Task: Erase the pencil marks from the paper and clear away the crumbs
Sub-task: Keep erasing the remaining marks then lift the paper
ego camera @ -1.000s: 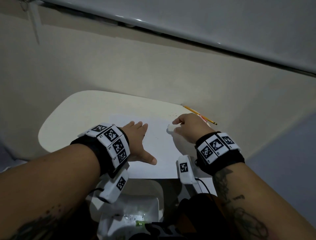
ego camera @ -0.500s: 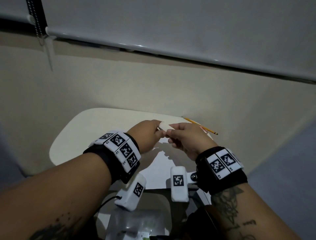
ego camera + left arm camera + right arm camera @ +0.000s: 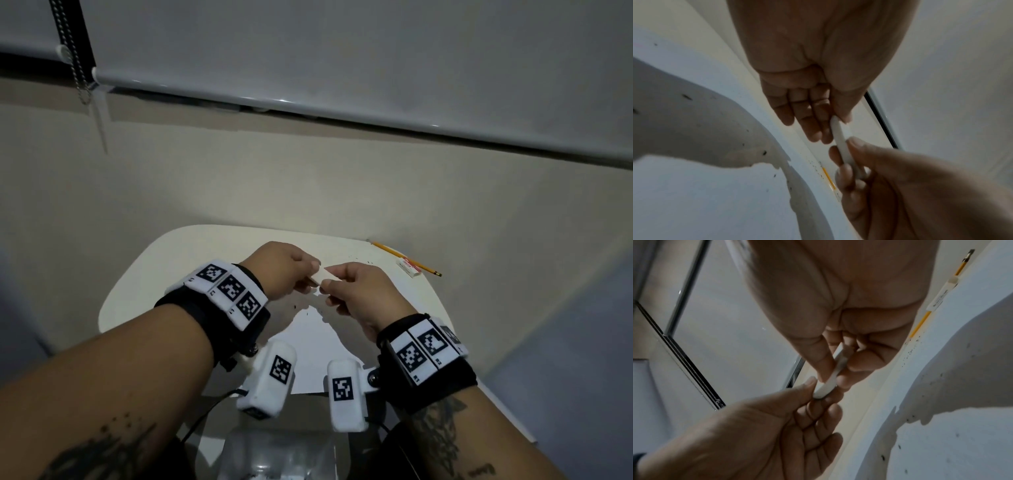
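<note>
Both hands are pinching the small flat white eraser [image 3: 323,276] above the white paper sheet [image 3: 310,346]: left hand [image 3: 281,270] gripping its left end, right hand [image 3: 356,291] its right end, long axis running left-right

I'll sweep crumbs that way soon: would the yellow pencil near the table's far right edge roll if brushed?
The pencil looks slim and light, so a brush would likely shift or roll it. It lies close to the table rim, so it could drop off. The sleeved eraser beside it might check that.
</note>
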A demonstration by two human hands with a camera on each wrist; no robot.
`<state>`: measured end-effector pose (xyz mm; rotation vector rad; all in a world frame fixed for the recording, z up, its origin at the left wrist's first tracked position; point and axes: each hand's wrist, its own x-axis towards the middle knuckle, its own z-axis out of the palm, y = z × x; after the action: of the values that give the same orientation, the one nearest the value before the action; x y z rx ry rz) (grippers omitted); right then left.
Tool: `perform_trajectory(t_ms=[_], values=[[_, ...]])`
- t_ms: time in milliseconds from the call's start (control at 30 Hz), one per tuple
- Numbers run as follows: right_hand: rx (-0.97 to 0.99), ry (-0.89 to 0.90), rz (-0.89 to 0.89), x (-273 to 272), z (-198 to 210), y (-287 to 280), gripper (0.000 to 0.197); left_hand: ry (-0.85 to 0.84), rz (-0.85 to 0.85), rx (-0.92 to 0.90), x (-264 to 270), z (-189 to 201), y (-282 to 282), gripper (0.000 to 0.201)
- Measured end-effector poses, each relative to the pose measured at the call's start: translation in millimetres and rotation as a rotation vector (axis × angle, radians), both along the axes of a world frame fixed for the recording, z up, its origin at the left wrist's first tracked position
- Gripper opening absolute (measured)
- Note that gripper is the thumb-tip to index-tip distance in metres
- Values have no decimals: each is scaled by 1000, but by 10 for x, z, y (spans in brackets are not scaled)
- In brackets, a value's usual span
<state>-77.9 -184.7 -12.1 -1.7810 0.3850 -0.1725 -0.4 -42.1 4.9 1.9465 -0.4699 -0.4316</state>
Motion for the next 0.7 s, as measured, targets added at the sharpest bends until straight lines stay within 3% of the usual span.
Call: perform_trajectory(t_ms=[67,200,300,367,433,500,600,700], values=[[-38,-13,29,6,26,-45,13,79,-2,-63,20,11,28,9],[-217,16,28,47,29,-175,17,87,81,-45,56,29,-5,31],[-382,131,-106,67,40,-433,23,-94,70,296,125,93,15,19],[-447,240,-173,55,74,-648,24,-291,18,617,186,92,92,29],[-562,377,-179,46,65,-854,17,-358,-55,822,192,50,154,43],[-617,483,-194,44,16,-1009,8,-339,-143,973,172,-14,174,60],[-649,570,-190,37,-45,-1124,28,-329,-241,1119,176,-115,143,83],[-754,669,-117,-4,-44,-1116,36,-330,-268,1181,193,-134,97,88]])
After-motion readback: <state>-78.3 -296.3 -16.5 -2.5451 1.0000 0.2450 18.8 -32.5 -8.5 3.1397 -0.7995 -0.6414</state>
